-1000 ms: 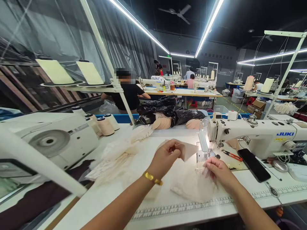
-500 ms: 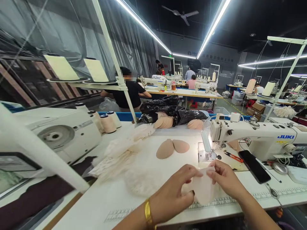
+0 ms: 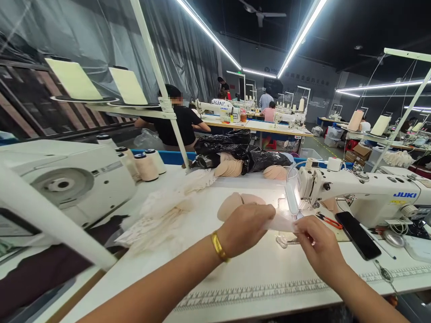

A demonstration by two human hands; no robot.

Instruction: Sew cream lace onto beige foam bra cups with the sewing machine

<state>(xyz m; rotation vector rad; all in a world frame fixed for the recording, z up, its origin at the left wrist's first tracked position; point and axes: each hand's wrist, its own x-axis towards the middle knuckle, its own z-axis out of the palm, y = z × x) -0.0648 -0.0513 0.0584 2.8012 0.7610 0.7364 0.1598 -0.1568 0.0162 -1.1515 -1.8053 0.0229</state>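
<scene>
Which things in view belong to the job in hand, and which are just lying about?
Likely in the job:
- thin pale fabric piece, stretched between the left hand and right hand
- white metal JUKI sewing machine, beside it
- beige rounded pads, probably

Apparently lying about:
- black rectangular phone
- dark maroon cloth at far left

Phone (image 3: pixel 358 235) (screen dark), ceiling fan (image 3: pixel 260 15), cardboard box (image 3: pixel 362 149)

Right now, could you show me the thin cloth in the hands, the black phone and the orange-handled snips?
Thin cloth (image 3: pixel 282 223): head view, visible middle.
Black phone (image 3: pixel 358 235): head view, middle of its dark face.
Orange-handled snips (image 3: pixel 333 222): head view, on the handles.
</scene>
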